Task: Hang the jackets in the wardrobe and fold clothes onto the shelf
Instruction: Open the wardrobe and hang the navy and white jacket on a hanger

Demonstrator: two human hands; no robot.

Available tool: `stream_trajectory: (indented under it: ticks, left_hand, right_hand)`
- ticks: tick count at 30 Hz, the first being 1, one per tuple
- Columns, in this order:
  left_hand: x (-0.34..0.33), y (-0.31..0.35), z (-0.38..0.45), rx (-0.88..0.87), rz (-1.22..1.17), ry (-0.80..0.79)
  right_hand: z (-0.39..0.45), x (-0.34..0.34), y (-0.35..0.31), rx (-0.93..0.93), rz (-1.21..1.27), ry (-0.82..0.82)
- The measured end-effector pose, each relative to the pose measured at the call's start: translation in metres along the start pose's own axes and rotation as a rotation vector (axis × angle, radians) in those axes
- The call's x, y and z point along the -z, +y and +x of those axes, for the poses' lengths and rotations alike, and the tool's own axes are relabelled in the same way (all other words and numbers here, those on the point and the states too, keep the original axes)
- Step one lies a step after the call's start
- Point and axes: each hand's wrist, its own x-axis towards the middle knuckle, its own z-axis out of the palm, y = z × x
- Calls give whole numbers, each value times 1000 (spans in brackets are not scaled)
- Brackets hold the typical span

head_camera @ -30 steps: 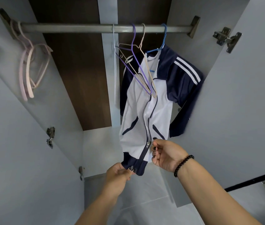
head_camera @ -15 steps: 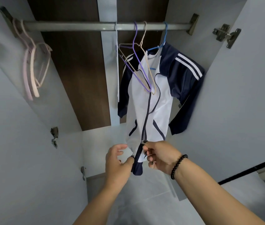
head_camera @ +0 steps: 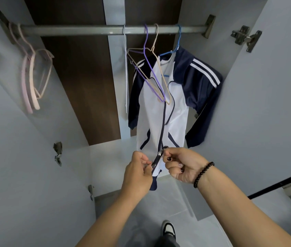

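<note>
A white and navy track jacket (head_camera: 180, 107) with striped sleeves hangs on a blue hanger (head_camera: 175, 49) from the metal wardrobe rail (head_camera: 87, 30). Its zipper is open from the chest up. My left hand (head_camera: 138, 172) pinches the left bottom hem at the zipper's base. My right hand (head_camera: 182, 164), with a black bead bracelet, pinches the right front edge beside the zipper slider (head_camera: 159, 154). Both hands hold the hem pulled toward me, below the rail.
Empty purple and beige hangers (head_camera: 151, 68) and a white hanger (head_camera: 126, 68) hang left of the jacket. Pink hangers (head_camera: 30, 82) hang at the rail's left end. Open grey doors (head_camera: 266, 113) flank the wardrobe. A pale shelf (head_camera: 109, 157) lies below. My shoe (head_camera: 168, 229) shows on the floor.
Both hands stayed on the hem and drew closer together at the zipper base. The jacket front has straightened and swung slightly left. The view tilted down a little.
</note>
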Motion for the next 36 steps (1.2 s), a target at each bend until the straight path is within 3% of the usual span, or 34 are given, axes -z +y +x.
stream_trajectory:
  ticks: [4, 9, 14, 19, 24, 27, 36]
  left_hand:
    - [6, -1, 24, 16, 200, 13]
    - [10, -16, 49, 161, 277, 79]
    - [5, -35, 54, 296, 206, 133]
    - [-1, -23, 76, 528, -86, 195]
    - [-24, 42, 112, 246, -264, 182]
    - [-46, 74, 127, 47, -174, 95]
    - [-97, 96, 155, -17, -69, 113]
  right_hand:
    - [9, 4, -20, -6, 60, -4]
    - [23, 3, -57, 8, 44, -15]
    - [31, 5, -99, 33, 6, -19]
    - [35, 13, -123, 51, -23, -77]
    - [34, 30, -144, 61, -73, -114]
    - [35, 41, -147, 48, -78, -123]
    - [39, 75, -172, 7, 12, -126]
